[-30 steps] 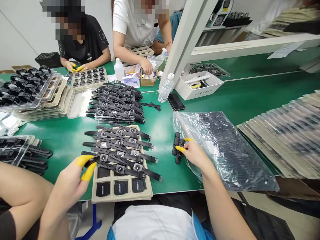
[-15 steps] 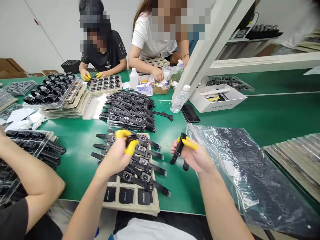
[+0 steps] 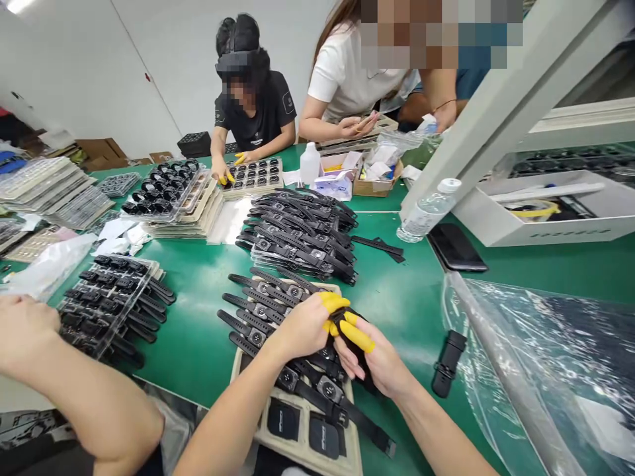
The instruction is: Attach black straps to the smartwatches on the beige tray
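My left hand (image 3: 308, 325), with yellow finger cots on its fingertips, is closed on a black smartwatch (image 3: 338, 316) in front of me. My right hand (image 3: 373, 354), also in yellow finger cots, meets it there and pinches a black watch strap (image 3: 358, 334) against the watch. The fingers hide most of the joint between the two. Below the hands is a beige tray (image 3: 351, 439) bearing rows of smartwatches with straps, their sensor backs up. Black squares (image 3: 325, 435) sit in its near pockets. Another strap (image 3: 449, 363) lies on the table to the right.
A stack of strapped watches (image 3: 297, 231) stands beyond the tray. A water bottle (image 3: 429, 211), a phone (image 3: 456, 246) and a white box (image 3: 550, 221) sit at the right, behind a large plastic bag (image 3: 501, 350). A co-worker's arm (image 3: 94, 390) reaches in at left; two people work opposite.
My hands have come together over the tray, bringing the strap to the watch. A strap piece now lies on the table to the right of my right hand. The view has shifted left.
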`<state>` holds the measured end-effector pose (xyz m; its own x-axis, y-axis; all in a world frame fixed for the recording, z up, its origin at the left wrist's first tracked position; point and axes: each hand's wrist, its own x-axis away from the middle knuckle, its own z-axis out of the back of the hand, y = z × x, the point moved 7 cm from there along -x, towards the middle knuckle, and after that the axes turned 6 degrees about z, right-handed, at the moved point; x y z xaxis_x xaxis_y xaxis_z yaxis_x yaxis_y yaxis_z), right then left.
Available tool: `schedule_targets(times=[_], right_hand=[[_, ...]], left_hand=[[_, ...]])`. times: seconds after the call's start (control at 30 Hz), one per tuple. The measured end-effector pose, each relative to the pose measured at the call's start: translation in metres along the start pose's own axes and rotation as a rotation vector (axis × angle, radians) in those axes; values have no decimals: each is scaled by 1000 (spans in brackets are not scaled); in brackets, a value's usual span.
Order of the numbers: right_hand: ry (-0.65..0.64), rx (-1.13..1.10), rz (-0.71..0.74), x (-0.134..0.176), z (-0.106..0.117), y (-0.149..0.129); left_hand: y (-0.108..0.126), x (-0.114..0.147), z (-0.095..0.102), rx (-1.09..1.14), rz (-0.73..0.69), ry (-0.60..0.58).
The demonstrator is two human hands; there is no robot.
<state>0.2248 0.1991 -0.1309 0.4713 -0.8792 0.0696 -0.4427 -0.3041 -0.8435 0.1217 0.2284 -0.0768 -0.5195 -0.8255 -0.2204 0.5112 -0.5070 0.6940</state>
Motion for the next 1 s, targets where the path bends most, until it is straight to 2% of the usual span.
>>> schedule_targets(times=[0.2, 0.33, 0.43, 0.67, 0.9, 1.0], right_hand=[[21, -20, -12, 1, 11, 6], [87, -109, 26, 0, 12, 2], [109, -136, 77, -1, 14, -6], [-44, -14, 0, 2, 6, 1], [105, -35, 67, 0, 2, -3], [112, -51, 74, 0, 0, -6]], left_hand=[[5, 1, 2, 24, -10, -15], [2, 2, 16, 176, 106, 137], [4, 4, 25, 159, 77, 226], [5, 5, 0, -40, -16, -15], [0, 6, 1, -38, 7, 26], [-1, 6, -2, -27, 19, 29]])
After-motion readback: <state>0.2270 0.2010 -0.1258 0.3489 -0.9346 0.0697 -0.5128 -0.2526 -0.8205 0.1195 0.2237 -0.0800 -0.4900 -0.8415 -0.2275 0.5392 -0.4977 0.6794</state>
